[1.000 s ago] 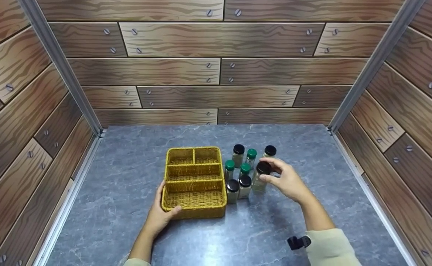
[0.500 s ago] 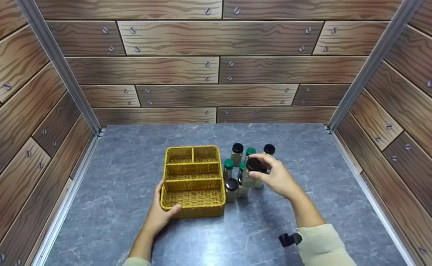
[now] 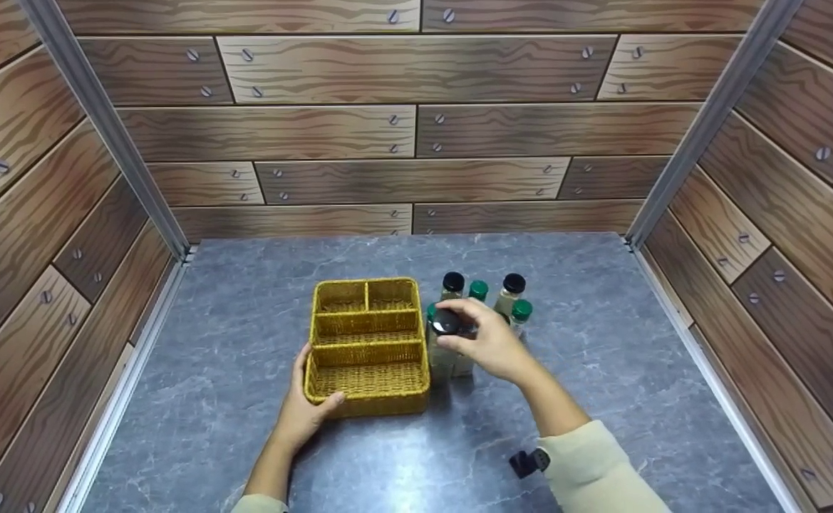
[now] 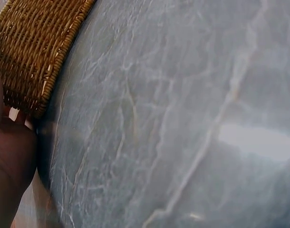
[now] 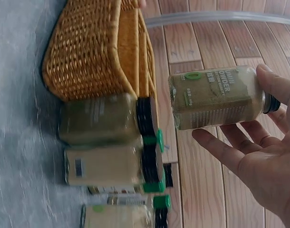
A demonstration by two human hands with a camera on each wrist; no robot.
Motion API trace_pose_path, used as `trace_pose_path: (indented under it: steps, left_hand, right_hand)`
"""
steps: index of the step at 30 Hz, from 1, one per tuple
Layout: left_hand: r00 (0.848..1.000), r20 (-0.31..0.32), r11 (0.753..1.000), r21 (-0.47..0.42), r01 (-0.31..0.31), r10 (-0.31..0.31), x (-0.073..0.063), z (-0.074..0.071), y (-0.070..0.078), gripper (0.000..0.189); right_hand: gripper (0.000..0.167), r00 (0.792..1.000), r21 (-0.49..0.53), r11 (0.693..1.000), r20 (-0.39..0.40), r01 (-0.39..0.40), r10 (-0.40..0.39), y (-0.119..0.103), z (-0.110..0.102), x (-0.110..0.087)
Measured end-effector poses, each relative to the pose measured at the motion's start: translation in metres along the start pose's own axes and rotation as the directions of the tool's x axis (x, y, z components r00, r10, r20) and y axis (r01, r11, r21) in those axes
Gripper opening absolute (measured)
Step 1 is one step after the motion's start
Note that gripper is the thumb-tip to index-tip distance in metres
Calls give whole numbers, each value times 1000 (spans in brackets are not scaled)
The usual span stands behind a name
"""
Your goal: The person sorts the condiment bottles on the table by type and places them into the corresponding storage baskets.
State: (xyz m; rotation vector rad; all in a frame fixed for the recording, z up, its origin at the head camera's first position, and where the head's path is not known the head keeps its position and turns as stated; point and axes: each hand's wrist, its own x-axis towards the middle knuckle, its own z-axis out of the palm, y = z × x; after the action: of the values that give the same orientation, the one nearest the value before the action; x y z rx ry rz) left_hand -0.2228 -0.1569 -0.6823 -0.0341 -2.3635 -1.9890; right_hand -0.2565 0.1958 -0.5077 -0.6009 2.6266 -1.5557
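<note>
My right hand grips a spice jar by its black lid, thumb and fingers around the top. The jar is glass, filled with brownish powder, its label partly reading "powder". In the right wrist view it is raised above the standing jars, beside the basket's right side. My left hand holds the front left corner of a yellow-brown woven basket, thumb at the front rim and fingers along the left side. The basket has several compartments, all bare inside. Standing jars near the basket are partly hidden behind my right hand.
Black-lidded jars and green-lidded jars stand upright on the grey marbled table, right of the basket. A jar of pale powder stands beside a darker one. Wood-patterned walls enclose the table.
My right hand has lifted the black-lidded jar and carried it left, over the other jars toward the basket. The left hand stays on the basket; the head view shifts slightly.
</note>
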Motion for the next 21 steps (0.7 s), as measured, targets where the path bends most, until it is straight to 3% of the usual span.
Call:
trace_pose_path:
  steps: [11,21]
  left_hand:
    - [1000,5,1000,6,-30,30,2,-1,-1,115]
    - [1000,-23,999,43,-7,8,0,0,-2,115]
  right_hand:
    - [51,1000,26,1000,22,17,-18,-2,38,14]
    - [49,995,18,1000,97,-12,10,-1,69,25]
